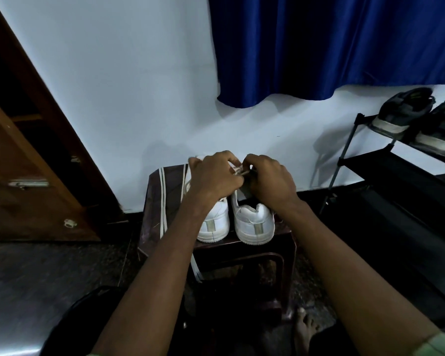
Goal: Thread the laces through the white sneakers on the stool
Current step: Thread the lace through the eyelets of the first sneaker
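A dim room with a dark floor filled the bottom of the frame, a bare foot (305, 327) showing at lower centre beside the person's seat. Just beyond it, in the middle of the frame, stood a dark brown stool (152, 209) carrying the pair of white sneakers (253, 223), heels toward the camera and side by side. A loose white lace (163, 201) lay across the stool's left part and hung over its near edge. Over the right-hand sneaker's eyelets the left hand (213, 176) and right hand (270, 181) met, both with fingers curled and pinching a lace (239, 172) between them. The step in hand looked like lacing that shoe, though how many eyelets were filled was hidden. The next move probably called for steering the tip into an eyelet and drawing it snug. Behind were a pale wall, a blue curtain (319, 47) upper right, a wooden door (23, 163) left, and a black shoe rack (396, 170) with dark shoes (406, 111) right.
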Demonstrator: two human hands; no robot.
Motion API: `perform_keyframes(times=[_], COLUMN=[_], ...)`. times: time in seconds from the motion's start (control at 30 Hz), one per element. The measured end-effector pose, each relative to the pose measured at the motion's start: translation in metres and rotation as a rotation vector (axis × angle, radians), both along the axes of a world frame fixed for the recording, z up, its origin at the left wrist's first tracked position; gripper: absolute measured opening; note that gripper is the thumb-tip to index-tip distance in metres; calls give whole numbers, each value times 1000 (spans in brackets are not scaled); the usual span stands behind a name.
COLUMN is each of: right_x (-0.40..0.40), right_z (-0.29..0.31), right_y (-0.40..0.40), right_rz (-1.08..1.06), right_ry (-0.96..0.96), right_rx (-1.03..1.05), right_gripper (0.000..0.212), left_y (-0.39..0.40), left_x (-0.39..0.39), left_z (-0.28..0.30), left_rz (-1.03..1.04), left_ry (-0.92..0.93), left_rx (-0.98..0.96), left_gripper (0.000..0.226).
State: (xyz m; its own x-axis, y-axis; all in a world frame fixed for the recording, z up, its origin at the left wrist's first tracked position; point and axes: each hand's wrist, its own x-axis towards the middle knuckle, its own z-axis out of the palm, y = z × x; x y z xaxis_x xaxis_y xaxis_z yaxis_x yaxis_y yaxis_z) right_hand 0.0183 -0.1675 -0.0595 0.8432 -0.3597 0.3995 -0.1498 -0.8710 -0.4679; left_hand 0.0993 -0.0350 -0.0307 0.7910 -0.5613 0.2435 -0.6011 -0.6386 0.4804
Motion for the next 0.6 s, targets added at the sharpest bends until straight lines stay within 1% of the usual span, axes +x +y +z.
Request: perform_keyframes(times=[0.07, 0.1, 0.13, 0.2, 0.23, 0.27, 0.3, 0.33, 0.37, 0.43, 0.47, 0.5, 0.53, 0.57, 0.6], right_x=[2, 3, 3, -1, -4, -6, -8, -9, -9, -7, -4, -3, -3, -3, -4], right_z=[-8, -9, -7, 4, 9, 12, 16, 16, 13, 7, 3, 2, 4, 7, 11], right_y=[-4, -6, -6, -4, -5, -8, -11, -14, -17, -22, -23, -21, -19, -17, -16], right_rz=[34, 58, 73, 66, 50, 43, 33, 44, 60, 86, 108, 131, 169, 211, 258], right_ry=[-8, -44, -89, -163, -152, -119, -97, -106, -123, -126, -138, -163, -190, -228, -270], right_rx=[101, 231, 433, 972, 1179, 1316, 1358, 1267, 1045, 464, 300, 273, 382, 615, 895], right_gripper=[13, 11, 15, 21, 18, 14, 11, 11, 16, 27, 30, 32, 33, 34, 34], left_y=[3, 4, 5, 5, 4, 4, 4, 4, 5, 6, 7, 7, 7, 7, 8], left_x=[5, 7, 9, 11, 11, 12, 13, 14, 14, 14, 14, 14, 12, 12, 12], left_z=[0, -1, -2, -5, -6, -7, -7, -7, -7, -6, -5, -5, -4, -3, -3], left_rz=[6, -2, -10, -26, -31, -33, -35, -34, -39, -62, -73, -76, -75, -75, -75], left_ry=[167, 241, 292, 332, 332, 326, 315, 308, 305, 313, 312, 304, 303, 309, 318], left_rx=[-51, -75, -93, -111, -117, -119, -120, -121, -125, -138, -141, -137, -127, -117, -111], left_gripper=[18, 18, 21, 26, 27, 28, 28, 29, 31, 34, 36, 39, 41, 41, 42])
